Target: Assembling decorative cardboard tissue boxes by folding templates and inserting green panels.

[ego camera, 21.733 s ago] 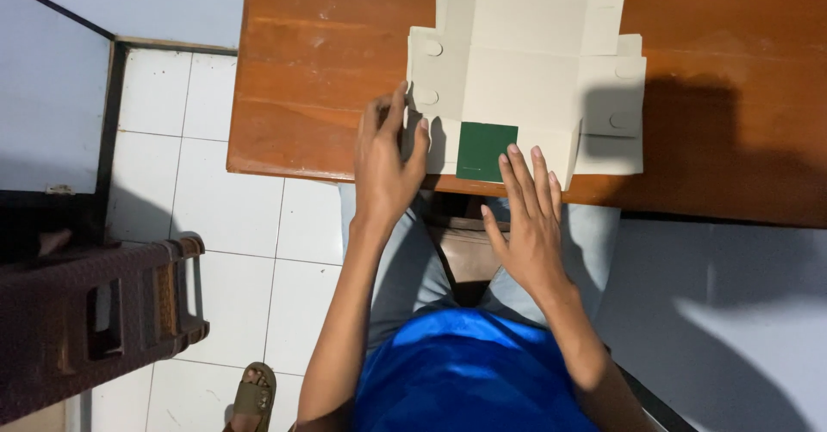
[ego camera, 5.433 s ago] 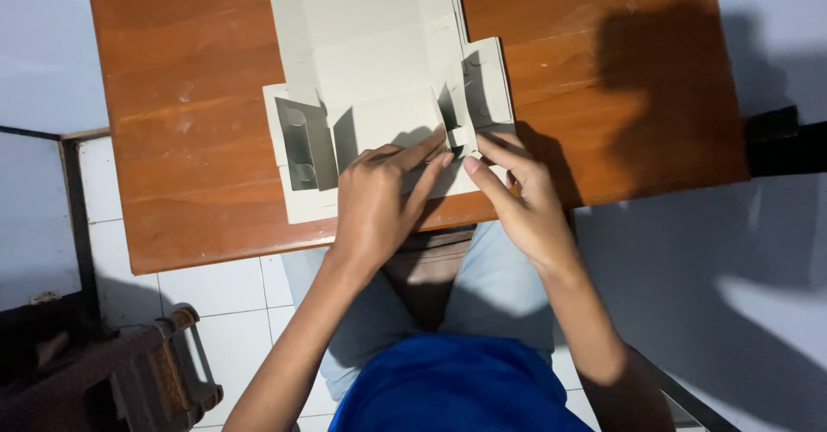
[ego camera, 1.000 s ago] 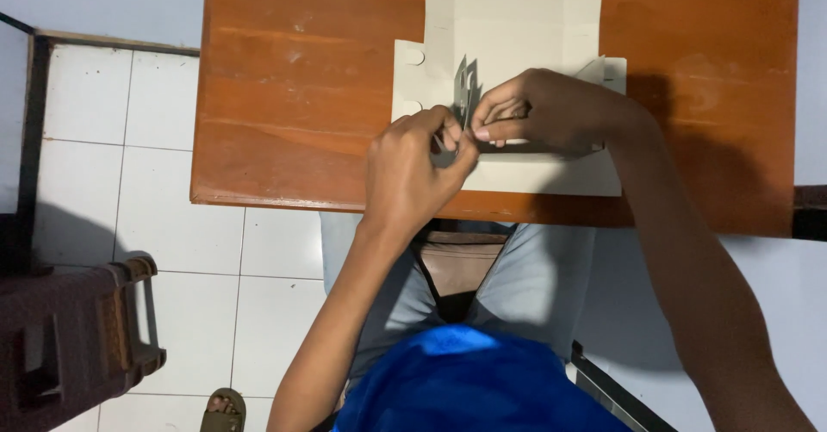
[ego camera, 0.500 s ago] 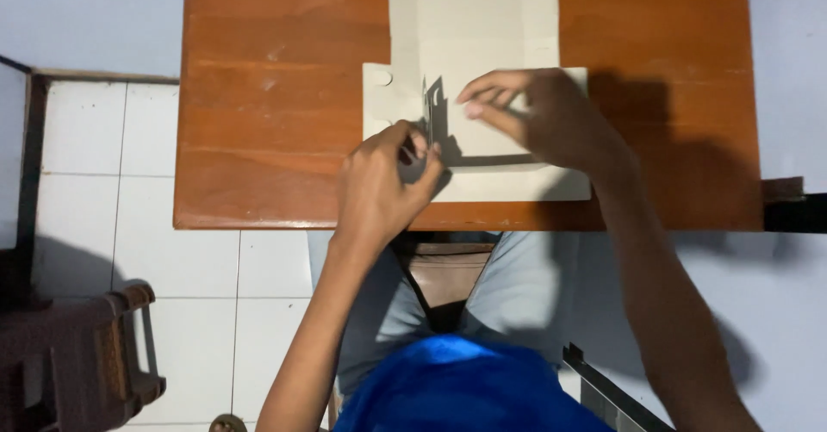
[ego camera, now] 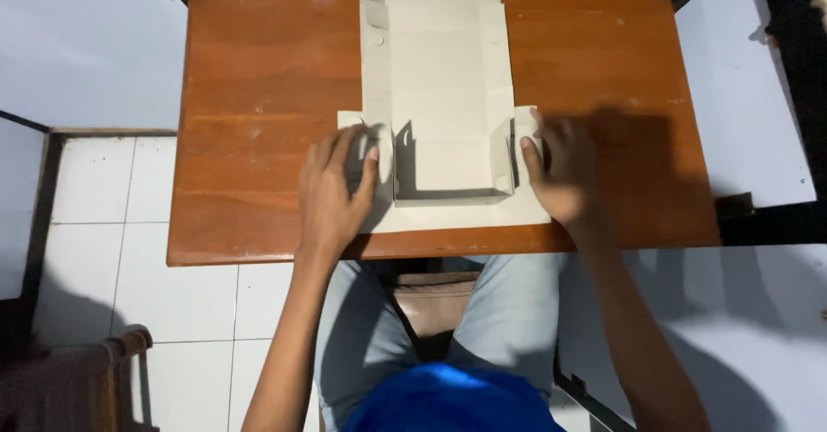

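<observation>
A brown wooden table [ego camera: 258,96] bears a pale die-cut cardboard box blank [ego camera: 439,62], its long axis running away from the person. At its near end, raised side flaps stand between the hands: the left hand [ego camera: 332,191] presses flat on the left flap, the right hand [ego camera: 560,169], blurred, touches the right flap, fingers spread, neither gripping.

My wooden table [ego camera: 258,96] has a reddish-brown top with pale scuffs near the far edge and dark metal legs at its far corners; it stands on white tiled floor [ego camera: 112,225]. Directly on it lies one unfolded pale grey cardboard box blank [ego camera: 439,53], its long panel running toward the far edge, side flaps at the near end partly raised. My left hand [ego camera: 332,195] and right hand [ego camera: 560,174] rest on those flaps
</observation>
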